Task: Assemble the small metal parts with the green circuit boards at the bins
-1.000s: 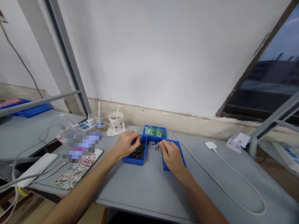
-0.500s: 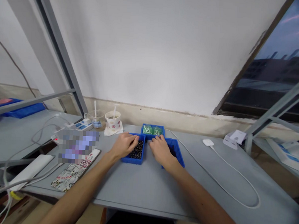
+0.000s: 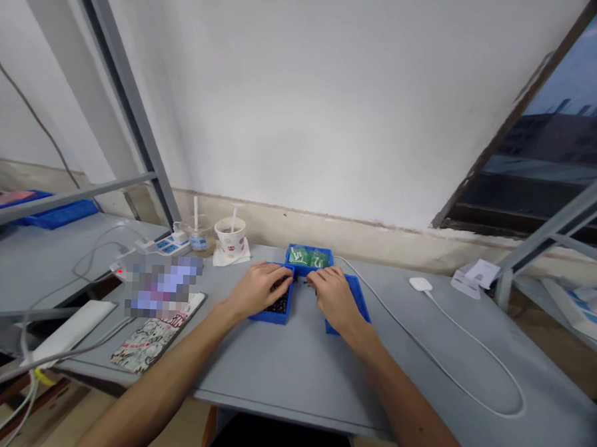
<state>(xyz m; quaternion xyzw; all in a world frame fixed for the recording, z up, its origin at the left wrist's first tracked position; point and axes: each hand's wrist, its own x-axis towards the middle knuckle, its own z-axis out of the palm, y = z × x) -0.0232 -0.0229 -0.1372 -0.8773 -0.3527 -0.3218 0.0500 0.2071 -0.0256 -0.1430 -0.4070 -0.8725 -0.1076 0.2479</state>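
Note:
My left hand [image 3: 261,289] is closed, fingertips and thumb together over the right rim of a blue bin [image 3: 269,319] that contains many small dark parts [image 3: 277,305]. Something dark shows at those fingertips, too small to name. Opposite, my right hand [image 3: 333,295] is closed in a pinch, with a small dark part [image 3: 307,282] at its fingertips. A narrow gap separates the hands. Beneath my right wrist sits a second blue bin [image 3: 360,303], its contents mostly hidden. Behind both hands, a third blue bin [image 3: 303,270] holds green packets [image 3: 309,257].
Two drink cups, one clear [image 3: 201,237] and one white [image 3: 230,237], stand at the back left. Nearer lie a patterned phone case [image 3: 158,333] and a power strip [image 3: 170,245]. A white charger puck [image 3: 420,284] trails its cable [image 3: 476,356] across the right side.
My left hand has shifted slightly right to the bin's rim, covering more of it. My right hand's fingers have curled inward. The whole view has shifted a little.

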